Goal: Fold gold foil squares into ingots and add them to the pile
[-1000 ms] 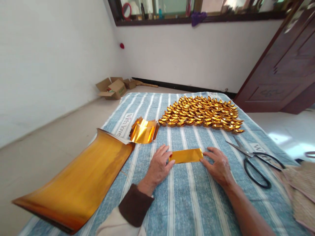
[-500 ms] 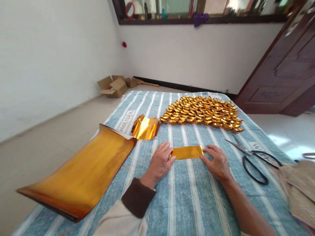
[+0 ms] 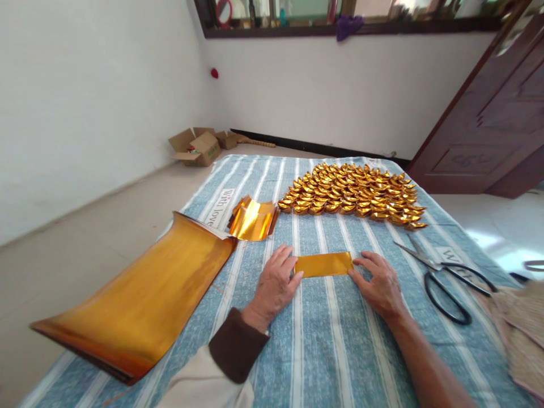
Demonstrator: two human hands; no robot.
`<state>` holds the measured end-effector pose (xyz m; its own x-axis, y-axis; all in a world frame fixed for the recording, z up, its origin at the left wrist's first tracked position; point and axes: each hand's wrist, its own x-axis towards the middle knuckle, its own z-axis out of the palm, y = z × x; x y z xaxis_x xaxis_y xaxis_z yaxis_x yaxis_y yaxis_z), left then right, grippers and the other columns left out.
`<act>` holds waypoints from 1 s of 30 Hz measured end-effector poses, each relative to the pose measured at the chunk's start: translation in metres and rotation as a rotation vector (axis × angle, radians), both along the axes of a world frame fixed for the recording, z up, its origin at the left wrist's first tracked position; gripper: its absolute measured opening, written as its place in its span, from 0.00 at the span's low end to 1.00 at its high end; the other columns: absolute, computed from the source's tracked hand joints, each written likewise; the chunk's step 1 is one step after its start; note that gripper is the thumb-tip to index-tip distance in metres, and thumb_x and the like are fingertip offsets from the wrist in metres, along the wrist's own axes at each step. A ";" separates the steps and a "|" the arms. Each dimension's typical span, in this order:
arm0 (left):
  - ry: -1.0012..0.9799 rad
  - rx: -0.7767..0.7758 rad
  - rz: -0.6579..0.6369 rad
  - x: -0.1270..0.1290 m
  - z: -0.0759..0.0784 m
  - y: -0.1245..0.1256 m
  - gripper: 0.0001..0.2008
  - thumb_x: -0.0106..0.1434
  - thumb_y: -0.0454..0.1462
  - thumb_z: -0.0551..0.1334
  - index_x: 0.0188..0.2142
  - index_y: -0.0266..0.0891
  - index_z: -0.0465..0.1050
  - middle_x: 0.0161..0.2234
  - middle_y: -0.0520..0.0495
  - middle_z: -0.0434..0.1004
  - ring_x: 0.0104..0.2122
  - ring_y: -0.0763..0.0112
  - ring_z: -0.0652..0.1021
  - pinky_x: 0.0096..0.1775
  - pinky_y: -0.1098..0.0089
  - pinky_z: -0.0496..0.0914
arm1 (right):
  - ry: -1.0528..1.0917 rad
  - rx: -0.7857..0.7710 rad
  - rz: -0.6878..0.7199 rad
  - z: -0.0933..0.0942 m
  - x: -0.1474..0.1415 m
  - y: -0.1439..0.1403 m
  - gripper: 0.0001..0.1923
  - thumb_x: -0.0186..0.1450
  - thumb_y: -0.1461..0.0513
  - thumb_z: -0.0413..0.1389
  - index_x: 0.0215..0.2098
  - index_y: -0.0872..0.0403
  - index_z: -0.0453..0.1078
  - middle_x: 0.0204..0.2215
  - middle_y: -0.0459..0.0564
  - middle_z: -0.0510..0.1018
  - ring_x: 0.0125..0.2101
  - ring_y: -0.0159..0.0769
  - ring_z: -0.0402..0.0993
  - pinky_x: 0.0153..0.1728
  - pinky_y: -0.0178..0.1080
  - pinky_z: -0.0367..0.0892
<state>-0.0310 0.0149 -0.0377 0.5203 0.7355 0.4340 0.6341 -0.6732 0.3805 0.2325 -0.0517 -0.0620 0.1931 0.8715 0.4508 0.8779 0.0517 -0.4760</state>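
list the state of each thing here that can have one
gold paper strip: folded, flat on the cloth, a hand at each end
left hand: open, fingertips on the strip
right hand: open, fingertips on the strip
scissors: blades slightly open
cardboard box: flaps open
gold sheet stack: curled up at its edges
door: open

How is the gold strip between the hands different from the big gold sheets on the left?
The gold strip is small, narrow and lies flat; the big gold sheets are far larger and curl up at the far edge. Both hands touch the strip's ends; nothing touches the sheets. Both are shiny gold and rest on the striped cloth.
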 end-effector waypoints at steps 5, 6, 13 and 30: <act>0.013 0.002 0.010 0.001 0.000 -0.001 0.13 0.60 0.32 0.63 0.45 0.35 0.70 0.54 0.34 0.70 0.59 0.49 0.66 0.58 0.46 0.64 | -0.010 -0.010 0.004 0.002 -0.001 -0.001 0.13 0.61 0.54 0.55 0.39 0.52 0.76 0.46 0.56 0.75 0.48 0.48 0.71 0.51 0.51 0.65; 0.014 0.002 0.013 0.001 0.000 -0.001 0.13 0.60 0.32 0.63 0.45 0.35 0.70 0.54 0.34 0.70 0.59 0.49 0.66 0.58 0.46 0.64 | -0.014 -0.010 0.004 0.002 -0.001 -0.001 0.13 0.61 0.54 0.55 0.39 0.52 0.76 0.46 0.57 0.75 0.48 0.48 0.71 0.51 0.51 0.65; -0.007 -0.001 0.024 0.001 -0.002 -0.003 0.12 0.60 0.33 0.62 0.45 0.39 0.69 0.54 0.38 0.70 0.59 0.50 0.67 0.56 0.44 0.65 | -0.010 -0.009 -0.001 -0.001 0.000 -0.002 0.13 0.62 0.53 0.55 0.39 0.50 0.76 0.47 0.55 0.75 0.48 0.47 0.71 0.51 0.52 0.65; 0.032 0.002 0.030 0.000 0.000 -0.002 0.12 0.60 0.33 0.61 0.45 0.37 0.70 0.53 0.36 0.71 0.57 0.50 0.69 0.56 0.47 0.66 | -0.008 -0.026 0.004 0.001 -0.001 -0.001 0.13 0.62 0.54 0.56 0.39 0.52 0.76 0.47 0.55 0.75 0.49 0.48 0.71 0.51 0.52 0.65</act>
